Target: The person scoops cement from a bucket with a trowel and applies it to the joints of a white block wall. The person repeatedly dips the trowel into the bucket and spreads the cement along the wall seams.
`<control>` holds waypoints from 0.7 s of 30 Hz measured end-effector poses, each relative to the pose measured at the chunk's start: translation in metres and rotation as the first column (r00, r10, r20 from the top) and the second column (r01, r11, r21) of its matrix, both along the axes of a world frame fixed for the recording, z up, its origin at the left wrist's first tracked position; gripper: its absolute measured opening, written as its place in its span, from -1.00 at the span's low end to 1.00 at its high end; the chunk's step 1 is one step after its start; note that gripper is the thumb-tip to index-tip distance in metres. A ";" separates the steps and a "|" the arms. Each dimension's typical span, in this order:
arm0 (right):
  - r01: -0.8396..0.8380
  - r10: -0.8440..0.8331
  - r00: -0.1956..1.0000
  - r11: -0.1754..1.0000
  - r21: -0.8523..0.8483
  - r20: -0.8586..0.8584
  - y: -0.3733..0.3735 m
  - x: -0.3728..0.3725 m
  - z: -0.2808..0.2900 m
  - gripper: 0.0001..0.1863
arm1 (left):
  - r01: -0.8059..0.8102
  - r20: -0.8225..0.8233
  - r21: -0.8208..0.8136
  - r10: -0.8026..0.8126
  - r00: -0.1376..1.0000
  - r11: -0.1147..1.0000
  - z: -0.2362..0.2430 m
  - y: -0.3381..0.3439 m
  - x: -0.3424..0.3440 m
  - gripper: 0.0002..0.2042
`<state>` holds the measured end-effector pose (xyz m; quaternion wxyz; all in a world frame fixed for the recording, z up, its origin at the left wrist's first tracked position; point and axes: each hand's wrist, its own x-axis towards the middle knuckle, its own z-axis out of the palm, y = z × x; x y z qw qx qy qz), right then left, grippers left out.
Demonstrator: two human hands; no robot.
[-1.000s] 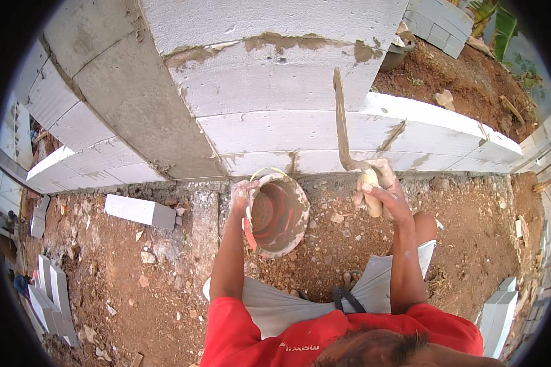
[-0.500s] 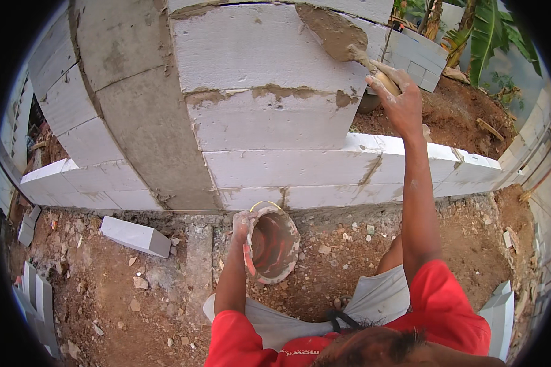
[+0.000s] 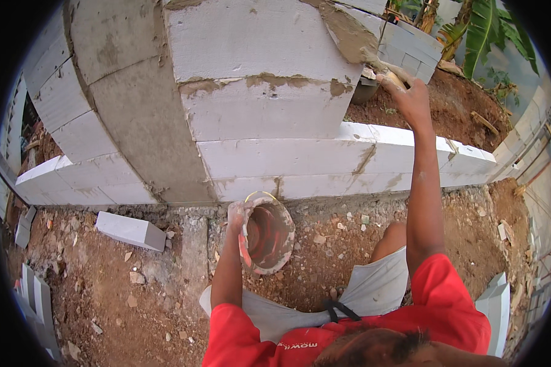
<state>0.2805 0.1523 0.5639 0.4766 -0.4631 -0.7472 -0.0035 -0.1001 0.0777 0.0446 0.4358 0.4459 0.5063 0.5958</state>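
My left hand (image 3: 236, 216) is closed on the rim of a mortar-smeared bucket (image 3: 268, 237) with some red on it and a thin yellow handle. The bucket tilts so its mouth shows, with wet grey-brown residue coating the inside. High on the right, my right hand (image 3: 411, 101) grips the pale wooden handle of a trowel (image 3: 348, 35). Its broad blade is covered in grey mortar and lies over the right edge of an upper white block (image 3: 257, 43). Whether the blade touches the block, I cannot tell.
The white block wall (image 3: 257, 159) runs across in front, with a grey concrete column (image 3: 141, 116) at left. One loose block (image 3: 130, 230) lies on the rubble-strewn soil (image 3: 122, 293). More blocks (image 3: 38, 296) stand far left and right (image 3: 494, 309). Banana leaves (image 3: 483, 37) hang beyond the wall.
The trowel and my right hand have shifted right and slightly down along the block's edge. My left hand keeps hold of the bucket; the whole view has shifted a little.
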 end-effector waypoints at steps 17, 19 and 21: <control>-0.028 0.051 0.977 0.993 -0.115 0.208 -0.027 -0.016 0.045 -0.44 | 0.002 0.172 -0.077 0.011 0.985 0.997 -0.003 0.005 0.011 -0.73; 0.008 -0.001 0.982 0.999 -0.035 0.191 -0.023 -0.006 0.045 -0.45 | 0.019 0.248 -0.109 0.008 0.969 0.994 -0.016 0.012 0.021 -0.73; 0.002 -0.003 0.998 1.000 0.013 0.068 -0.021 -0.017 0.052 -0.46 | -0.026 -0.237 0.090 0.047 0.970 0.996 -0.031 0.016 -0.025 -0.79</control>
